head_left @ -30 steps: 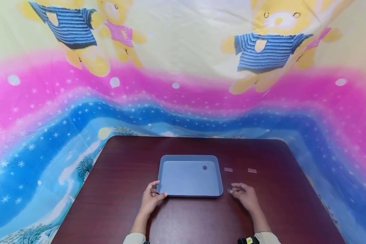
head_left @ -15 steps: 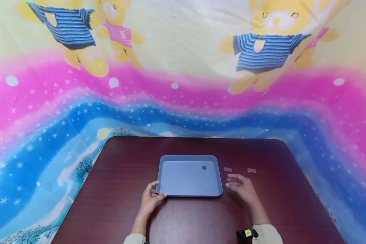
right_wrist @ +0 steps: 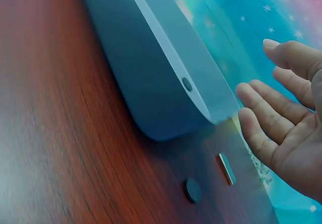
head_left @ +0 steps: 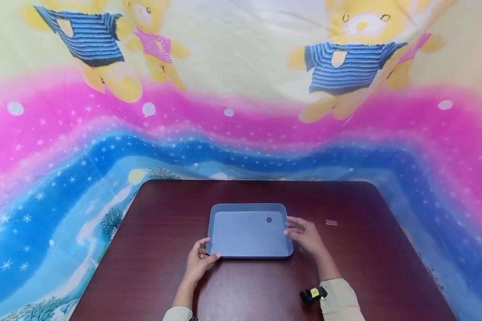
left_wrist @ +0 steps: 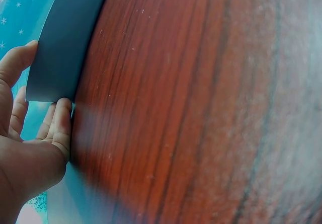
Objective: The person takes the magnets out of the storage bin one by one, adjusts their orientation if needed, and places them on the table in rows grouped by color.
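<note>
A shallow blue-grey tray (head_left: 249,234) lies on the table, with a small dark disc (head_left: 269,220) inside near its far right corner. My left hand (head_left: 197,265) grips the near left corner; in the left wrist view its thumb and fingers touch the tray wall (left_wrist: 60,48). Beside the tray's right wall is my right hand (head_left: 307,236), its fingers relaxed and spread. Nothing is between them in the right wrist view, where the hand (right_wrist: 287,113) appears apart from the tray. Below it there, a second dark disc (right_wrist: 192,190) and a small thin rectangular piece (right_wrist: 227,168) rest on the table.
Another small pinkish rectangular piece (head_left: 331,223) lies farther right on the dark red wooden table (head_left: 164,209). A patterned cloth (head_left: 233,147) hangs behind and around the table edges.
My right hand has left the disc on the table and moved left and away from me to the tray's right wall, covering the nearer rectangular piece. The left hand stays put.
</note>
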### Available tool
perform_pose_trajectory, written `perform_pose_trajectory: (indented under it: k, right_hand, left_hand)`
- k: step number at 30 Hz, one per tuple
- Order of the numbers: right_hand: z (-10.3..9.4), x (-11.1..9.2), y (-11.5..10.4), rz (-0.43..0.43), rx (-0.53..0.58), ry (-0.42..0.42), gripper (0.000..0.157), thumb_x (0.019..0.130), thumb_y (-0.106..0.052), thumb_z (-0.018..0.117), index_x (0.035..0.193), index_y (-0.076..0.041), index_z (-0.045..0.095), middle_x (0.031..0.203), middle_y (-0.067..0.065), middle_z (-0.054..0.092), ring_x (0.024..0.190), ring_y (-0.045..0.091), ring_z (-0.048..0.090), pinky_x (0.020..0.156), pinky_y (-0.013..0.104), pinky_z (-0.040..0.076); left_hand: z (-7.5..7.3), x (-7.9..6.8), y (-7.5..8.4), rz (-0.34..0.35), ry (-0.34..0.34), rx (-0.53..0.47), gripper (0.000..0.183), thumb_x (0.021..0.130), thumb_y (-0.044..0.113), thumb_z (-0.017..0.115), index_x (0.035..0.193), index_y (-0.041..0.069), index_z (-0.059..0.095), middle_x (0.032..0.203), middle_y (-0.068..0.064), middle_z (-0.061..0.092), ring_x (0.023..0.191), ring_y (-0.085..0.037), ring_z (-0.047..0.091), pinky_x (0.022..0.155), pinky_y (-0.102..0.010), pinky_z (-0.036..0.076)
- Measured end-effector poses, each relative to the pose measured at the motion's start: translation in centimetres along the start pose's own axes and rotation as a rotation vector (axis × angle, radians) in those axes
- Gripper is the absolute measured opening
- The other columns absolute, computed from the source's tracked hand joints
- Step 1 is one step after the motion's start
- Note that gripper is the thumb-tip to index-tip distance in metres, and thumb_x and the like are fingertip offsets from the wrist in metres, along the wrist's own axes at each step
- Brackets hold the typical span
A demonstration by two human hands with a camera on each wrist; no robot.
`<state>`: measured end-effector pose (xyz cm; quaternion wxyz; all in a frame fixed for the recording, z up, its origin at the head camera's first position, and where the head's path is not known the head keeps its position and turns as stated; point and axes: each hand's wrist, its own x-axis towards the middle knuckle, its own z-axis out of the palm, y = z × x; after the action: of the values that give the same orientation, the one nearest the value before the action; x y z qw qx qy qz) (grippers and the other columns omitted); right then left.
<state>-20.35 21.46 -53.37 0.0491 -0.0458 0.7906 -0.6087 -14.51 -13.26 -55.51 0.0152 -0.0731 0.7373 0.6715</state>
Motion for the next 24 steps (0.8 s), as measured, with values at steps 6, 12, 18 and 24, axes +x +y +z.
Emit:
perform_pose_trajectory:
  k: [6,12,18,24]
  right_hand:
    - [1.4,0.6,-1.3,0.004,0.046,0.0,0.057,0.084,-0.007,0.07,0.134,0.002,0.046,0.123,0.026,0.052,0.107,0.034,0.056,0.085,0.044,0.047]
    - [3.2,2.6,0.0,0.072,0.085,0.047,0.058,0.082,-0.009,0.071,0.134,0.001,0.046,0.122,0.024,0.054,0.103,0.029,0.058,0.078,0.039,0.05]
    - [4.4,3.4,0.0,0.116,0.093,0.096,0.055,0.083,-0.008,0.069,0.133,0.002,0.047,0.119,0.025,0.056,0.097,0.024,0.06,0.075,0.039,0.051]
    - [5.6,4.0,0.2,0.142,0.115,0.165,0.051,0.082,-0.006,0.069,0.13,0.003,0.05,0.111,0.024,0.059,0.083,0.018,0.061,0.069,0.036,0.051]
  left_hand:
    - [0.0,0.5,-1.3,0.0,0.002,-0.007,0.061,0.074,0.002,0.076,0.128,-0.001,0.047,0.092,-0.027,0.048,0.066,-0.017,0.047,0.055,-0.031,0.049]
    - [-0.2,1.6,-3.3,0.009,0.035,-0.003,0.063,0.073,0.005,0.079,0.128,0.005,0.05,0.092,-0.022,0.049,0.066,-0.017,0.047,0.052,-0.028,0.046]
    - [0.0,1.7,-3.6,0.014,0.051,0.008,0.062,0.071,0.006,0.081,0.126,0.007,0.052,0.089,-0.019,0.05,0.066,-0.019,0.048,0.052,-0.027,0.045]
    - [0.0,1.6,-3.6,0.019,0.056,0.011,0.062,0.07,0.006,0.081,0.125,0.006,0.053,0.088,-0.019,0.05,0.065,-0.019,0.049,0.052,-0.027,0.046]
